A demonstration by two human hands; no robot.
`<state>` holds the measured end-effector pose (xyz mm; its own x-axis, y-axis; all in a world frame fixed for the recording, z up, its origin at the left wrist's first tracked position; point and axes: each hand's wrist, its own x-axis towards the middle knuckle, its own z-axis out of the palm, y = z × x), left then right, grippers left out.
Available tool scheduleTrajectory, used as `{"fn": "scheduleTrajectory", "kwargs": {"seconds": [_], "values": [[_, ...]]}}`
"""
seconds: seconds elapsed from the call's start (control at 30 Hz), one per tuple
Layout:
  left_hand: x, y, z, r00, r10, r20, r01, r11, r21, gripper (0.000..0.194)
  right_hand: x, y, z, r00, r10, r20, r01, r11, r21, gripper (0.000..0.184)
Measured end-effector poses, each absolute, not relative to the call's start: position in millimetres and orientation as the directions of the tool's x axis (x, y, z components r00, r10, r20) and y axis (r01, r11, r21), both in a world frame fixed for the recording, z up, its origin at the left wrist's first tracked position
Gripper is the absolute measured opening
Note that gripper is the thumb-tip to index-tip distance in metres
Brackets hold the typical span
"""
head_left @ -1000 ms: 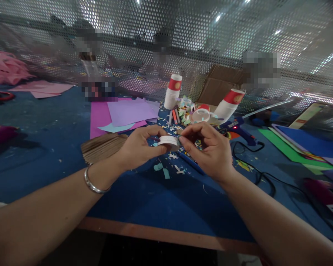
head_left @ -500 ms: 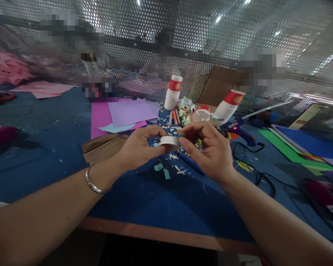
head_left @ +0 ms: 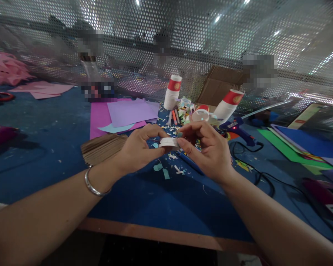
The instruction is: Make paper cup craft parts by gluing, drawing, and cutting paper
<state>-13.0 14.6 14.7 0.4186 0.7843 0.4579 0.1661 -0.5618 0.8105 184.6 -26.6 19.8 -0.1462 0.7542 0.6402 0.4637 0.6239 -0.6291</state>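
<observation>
Between the fingers and thumb of my left hand (head_left: pixel 140 147) is a short white round piece (head_left: pixel 168 143), which looks like a cut-off paper cup end. My right hand (head_left: pixel 209 149) pinches a small teal piece of paper (head_left: pixel 180 135) against the round piece's right edge; its thumb touches that edge. Both hands hover over paper scraps (head_left: pixel 165 171) strewn on the blue table (head_left: pixel 166 203). A blue pen-like stick (head_left: pixel 191 162) lies partly hidden behind my right hand.
Stacked paper cups (head_left: pixel 172 92) stand at the back, with a tilted stack (head_left: pixel 229 105) to the right. A glue gun (head_left: pixel 240 131) with a lit red light and a cable lies at right. Corrugated cardboard (head_left: pixel 101 147), purple sheets (head_left: pixel 130 112) and coloured sheets (head_left: pixel 296 146) flank my hands.
The white round piece has tipped slightly in my fingers, showing more of its flat top. My right thumb has shifted a little left onto its edge. The table things look unchanged.
</observation>
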Motion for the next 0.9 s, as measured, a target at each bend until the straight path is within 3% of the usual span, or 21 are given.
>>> {"fn": "scheduleTrajectory", "kwargs": {"seconds": [0.27,0.43,0.6,0.73,0.9], "values": [[-13,16,15,0.431,0.771,0.469,0.159,-0.576,0.802,0.004,186,-27,21,-0.14,0.736,0.663,0.476,0.637,-0.606,0.015],[-14,21,15,0.426,0.794,0.434,0.13,-0.528,0.839,0.005,187,-24,19,-0.033,0.709,0.705,0.49,0.626,-0.607,0.01],[-12,28,12,0.187,0.916,0.356,0.043,-0.369,0.928,0.014,188,-18,12,0.069,0.653,0.754,0.548,0.607,-0.576,0.005],[-12,36,9,-0.01,0.938,0.347,-0.082,-0.346,0.934,0.014,185,-11,0,-0.072,0.739,0.67,0.61,0.565,-0.556,0.005],[-11,39,9,-0.068,0.924,0.376,-0.131,-0.381,0.915,0.015,174,6,-15,-0.38,0.822,0.424,0.709,0.553,-0.437,0.014]]}}
